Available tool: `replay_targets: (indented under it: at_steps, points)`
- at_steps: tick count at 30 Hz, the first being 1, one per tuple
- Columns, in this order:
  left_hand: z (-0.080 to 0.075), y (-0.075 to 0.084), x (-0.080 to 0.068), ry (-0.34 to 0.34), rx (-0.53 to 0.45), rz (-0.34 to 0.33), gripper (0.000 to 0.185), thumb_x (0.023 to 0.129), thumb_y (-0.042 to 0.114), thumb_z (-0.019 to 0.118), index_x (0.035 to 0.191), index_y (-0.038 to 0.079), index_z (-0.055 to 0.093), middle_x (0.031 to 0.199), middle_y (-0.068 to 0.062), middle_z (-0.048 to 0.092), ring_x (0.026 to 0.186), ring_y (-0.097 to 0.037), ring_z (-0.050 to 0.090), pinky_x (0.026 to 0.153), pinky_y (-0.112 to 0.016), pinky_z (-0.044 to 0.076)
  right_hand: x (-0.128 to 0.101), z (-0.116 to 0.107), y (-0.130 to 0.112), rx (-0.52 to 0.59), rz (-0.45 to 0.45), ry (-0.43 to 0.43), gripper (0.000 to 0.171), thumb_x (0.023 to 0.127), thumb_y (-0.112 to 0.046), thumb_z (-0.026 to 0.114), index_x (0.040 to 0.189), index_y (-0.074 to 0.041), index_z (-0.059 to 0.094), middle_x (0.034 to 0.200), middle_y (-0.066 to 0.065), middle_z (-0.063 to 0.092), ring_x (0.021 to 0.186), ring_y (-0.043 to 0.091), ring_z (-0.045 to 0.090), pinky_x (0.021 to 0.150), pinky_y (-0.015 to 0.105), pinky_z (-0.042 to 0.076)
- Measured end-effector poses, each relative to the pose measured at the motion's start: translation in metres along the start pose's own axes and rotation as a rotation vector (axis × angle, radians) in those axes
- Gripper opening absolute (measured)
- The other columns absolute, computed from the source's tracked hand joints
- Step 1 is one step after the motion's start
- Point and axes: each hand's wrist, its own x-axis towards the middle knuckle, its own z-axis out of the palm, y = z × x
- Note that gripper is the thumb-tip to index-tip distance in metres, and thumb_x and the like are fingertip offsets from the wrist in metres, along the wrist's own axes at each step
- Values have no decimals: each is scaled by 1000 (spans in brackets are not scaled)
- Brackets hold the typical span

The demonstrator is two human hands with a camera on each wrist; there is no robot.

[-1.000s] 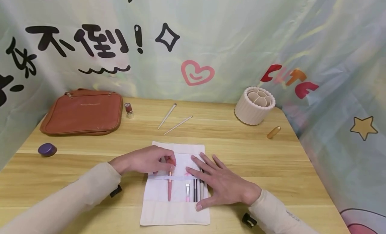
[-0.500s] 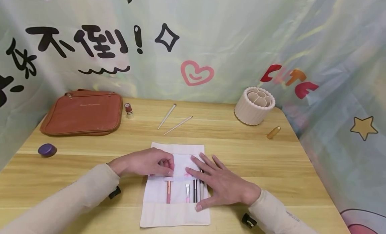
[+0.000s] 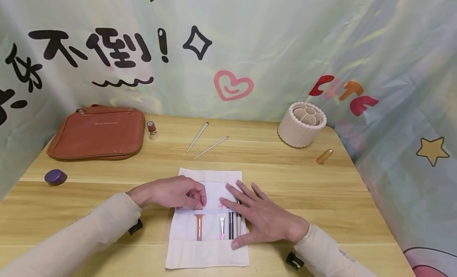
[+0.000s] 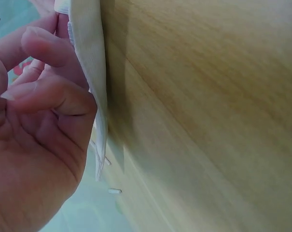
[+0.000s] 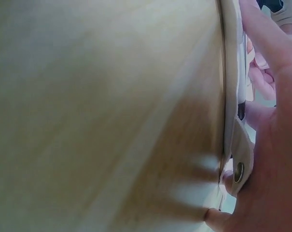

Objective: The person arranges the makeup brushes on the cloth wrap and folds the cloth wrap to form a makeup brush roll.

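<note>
A white fabric brush roll (image 3: 207, 253) lies unrolled on the table. My left hand (image 3: 175, 192) has its fingers curled and thumb bent at the upper end of a rose-gold makeup brush (image 3: 199, 228); the brush's tip is hidden by the flap and fingers. The brush's lower part is inside the front pocket. In the left wrist view, curled fingers (image 4: 44, 48) are close against the roll. With fingers spread, my right hand (image 3: 269, 217) rests on the roll's right side. Under or beside it are a flat brush with pink handle (image 3: 222, 227) and dark slim tools (image 3: 231, 225).
Two slim brushes (image 3: 197, 137) lie behind the roll. A brown case (image 3: 100, 134), a lipstick (image 3: 152, 130) and a purple round container (image 3: 55, 177) are at left. A cream ribbed holder (image 3: 301, 124) and a gold tube (image 3: 324, 156) stand or lie at right.
The rose-gold brush has slid down into the front pocket, and its upper end has passed under the flap edge. My left hand has shifted slightly downward; my right hand has stayed still.
</note>
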Motion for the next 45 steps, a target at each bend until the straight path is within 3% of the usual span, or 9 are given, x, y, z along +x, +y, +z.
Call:
replay_targets:
  at_steps: [7, 10, 12, 17, 21, 24, 34, 40, 45]
  points:
    - [-1, 1, -1, -35, -25, 0, 6, 106, 18, 69, 109, 18, 73, 82, 5, 69, 63, -11, 53, 60, -23, 46, 0, 0, 0, 6, -2, 1, 107, 90, -83, 66, 175, -31, 27, 185, 6, 10, 171, 40, 6, 132, 73, 12]
    - [-5, 1, 0, -13, -7, -16, 9, 107, 17, 66, 112, 19, 74, 83, 6, 70, 61, -12, 54, 61, -25, 48, 0, -1, -1, 15, -2, -1, 107, 90, -82, 67, 175, -30, 26, 185, 6, 10, 171, 40, 6, 132, 73, 12]
    - [-11, 0, 3, 54, 28, -20, 10, 108, 18, 67, 113, 19, 74, 89, 5, 72, 68, -12, 58, 65, -27, 52, 0, 0, -1, 15, -5, 2, 107, 90, -82, 67, 175, -30, 26, 185, 6, 10, 171, 40, 6, 132, 73, 12]
    - [-37, -5, 21, 331, 127, -55, 13, 108, 20, 68, 117, 14, 75, 108, 0, 75, 93, -17, 67, 81, -34, 57, -1, -1, 0, 12, -11, 10, 107, 90, -82, 67, 174, -30, 27, 185, 7, 10, 171, 40, 6, 132, 73, 12]
    - [-57, -8, 41, 440, 159, -101, 14, 108, 18, 68, 118, 10, 73, 107, -4, 75, 90, -19, 65, 80, -35, 54, -2, -2, 0, 28, -3, -5, 107, 90, -80, 68, 175, -31, 27, 185, 7, 9, 171, 40, 5, 132, 73, 11]
    - [-68, -5, 58, 466, 193, -110, 13, 107, 16, 68, 117, 9, 73, 106, -6, 75, 87, -21, 63, 80, -36, 52, -2, -3, 0, 39, 4, -15, 107, 90, -80, 69, 175, -31, 26, 185, 6, 9, 171, 39, 4, 133, 73, 9]
    - [-83, 14, 110, 481, 272, -151, 16, 107, 17, 69, 119, 7, 70, 113, -9, 73, 101, -26, 64, 97, -42, 54, 0, -3, 1, 20, -11, -10, 107, 90, -80, 68, 175, -31, 25, 185, 6, 9, 171, 40, 6, 131, 75, 13]
    - [-84, 13, 122, 472, 243, -261, 19, 106, 24, 73, 113, 7, 70, 107, -8, 72, 98, -25, 60, 93, -39, 51, 0, -3, 1, 21, -21, -7, 107, 91, -79, 69, 175, -30, 26, 185, 6, 9, 171, 41, 6, 131, 75, 12]
    - [-80, 11, 125, 454, 208, -299, 21, 105, 28, 75, 109, 8, 73, 109, -7, 74, 96, -22, 60, 93, -37, 51, 0, -3, 1, 33, -14, -16, 107, 91, -78, 70, 175, -31, 25, 185, 5, 8, 171, 40, 4, 132, 75, 11]
